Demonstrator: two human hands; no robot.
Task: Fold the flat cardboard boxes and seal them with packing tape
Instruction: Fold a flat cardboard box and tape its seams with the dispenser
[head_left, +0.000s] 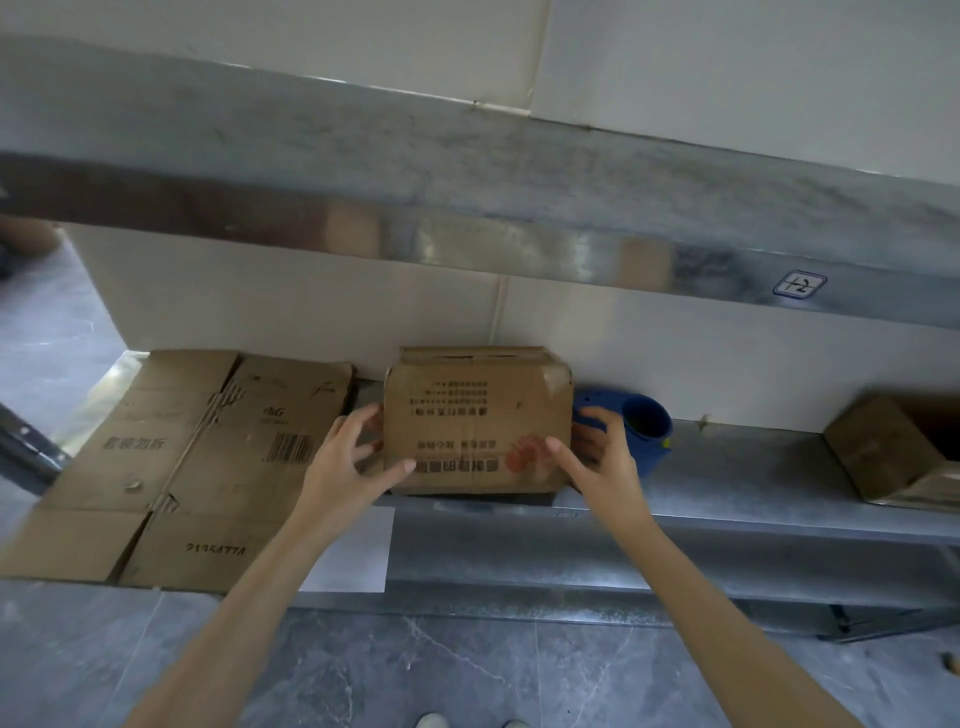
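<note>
Box: the folded box (475, 415) stands on the lower shelf (727, 478) near the wall, between the flat cardboard (208, 457) and the blue tape dispenser (647, 431).
Left hand (343, 462): half-closed, with the thumb on the front face and the fingers round the left edge.
Right hand (597, 457): a mirrored grip on the right edge. I judge the pair squares the box for lifting or turning.
Dispenser: just behind the right hand, probably kept handy for sealing.
Hidden: I can't tell whether the top seam is taped. The right fingertips are behind the box.

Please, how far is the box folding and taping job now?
Done: one folded box on the metal shelf; I see no tape on it. In hand: left hand and right hand grip its sides. Left: flat cardboard lies unfolded beside it; the blue tape dispenser sits nearby.
</note>
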